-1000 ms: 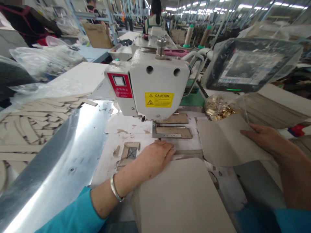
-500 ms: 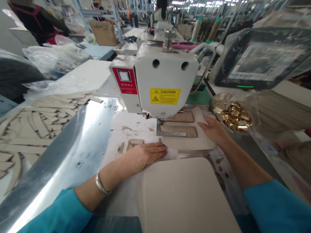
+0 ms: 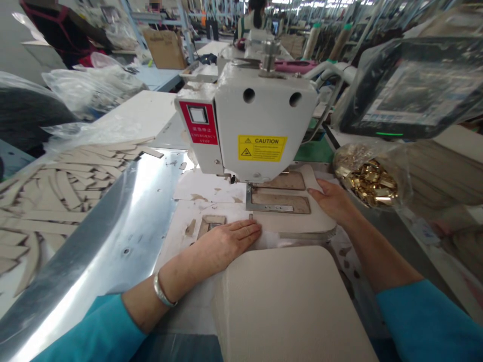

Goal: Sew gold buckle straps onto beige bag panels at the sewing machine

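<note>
A beige leather-like panel (image 3: 279,222) lies under the head of a white sewing machine (image 3: 264,115). A metal clamp frame (image 3: 260,207) presses on the panel around its slot-like areas. My left hand (image 3: 232,241) rests flat at the panel's left front corner, fingers stretched out and close together. At the right edge, my right hand (image 3: 334,201) holds the panel with its thumb on top; its other fingers are partly hidden. Directly in front of me sits a stack of beige panels (image 3: 287,301), its top one smooth with rounded corners.
Cut beige strips (image 3: 56,196) cover the table at the left, beside a shiny metal plate (image 3: 139,221). On the right are a plastic bag of gold-coloured metal pieces (image 3: 373,181) and a plastic-wrapped control screen (image 3: 411,95). Scraps lie on white paper (image 3: 196,193) around the machine.
The view has shifted slightly, so everything sits a little further right. Both hands keep nearly the same places on the panel, the left fingers lying slightly differently at its corner.
</note>
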Demonstrator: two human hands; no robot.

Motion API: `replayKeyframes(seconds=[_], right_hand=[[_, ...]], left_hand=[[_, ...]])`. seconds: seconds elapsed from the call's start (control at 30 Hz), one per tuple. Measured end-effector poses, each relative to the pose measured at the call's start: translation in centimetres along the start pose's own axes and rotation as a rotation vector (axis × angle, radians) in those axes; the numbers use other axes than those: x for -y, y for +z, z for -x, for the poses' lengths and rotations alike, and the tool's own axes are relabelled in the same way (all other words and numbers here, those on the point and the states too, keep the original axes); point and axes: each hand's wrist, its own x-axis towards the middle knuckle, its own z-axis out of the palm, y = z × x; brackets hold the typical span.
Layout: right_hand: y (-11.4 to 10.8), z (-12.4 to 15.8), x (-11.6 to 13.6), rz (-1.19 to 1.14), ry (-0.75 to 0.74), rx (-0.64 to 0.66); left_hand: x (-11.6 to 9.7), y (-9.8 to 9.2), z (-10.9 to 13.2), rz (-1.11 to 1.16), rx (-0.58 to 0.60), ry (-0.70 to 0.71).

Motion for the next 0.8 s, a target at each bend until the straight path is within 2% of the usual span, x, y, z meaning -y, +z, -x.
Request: replayKeyframes(seconds=[0.1,0.17,0.27,0.33,0.43,0.5,0.57,0.8], right_hand=[[0.2,0.0,0.1,0.073,0.015,-0.035],[0.0,0.5,0.0,0.098,-0.010,-0.118],[-1.1,2.7,-0.3,0.055,-0.225,-0.266],[-2.1,5.2,-0.7,0.035,-0.464,-0.213],[-3.0,9.3,-1.5,0.105,-0.695,0.002],[-2.8,11.3,-2.2,0.200,-0.722,0.066],[-2.2,12.4,-2.7,0.277,-0.713,0.061],[-1.3,12.5,-2.7,0.270,-0.684,0.008]], left_hand=[[-0.1,-0.1,-0.4,-0.022,-0.010,-0.005],[-0.1,-0.2,-0.7,-0.030,-0.010,-0.016],[0.3,0.1,-1.2,-0.039,-0.011,-0.010],[0.5,0.3,-1.4,-0.041,-0.015,0.004],[0.8,0.7,-1.5,-0.038,-0.025,0.017],[0.9,0.9,-1.4,-0.041,-0.019,0.012],[0.8,1.0,-1.4,-0.051,-0.012,0.001],[0.7,0.7,-1.8,-0.052,0.006,-0.017]])
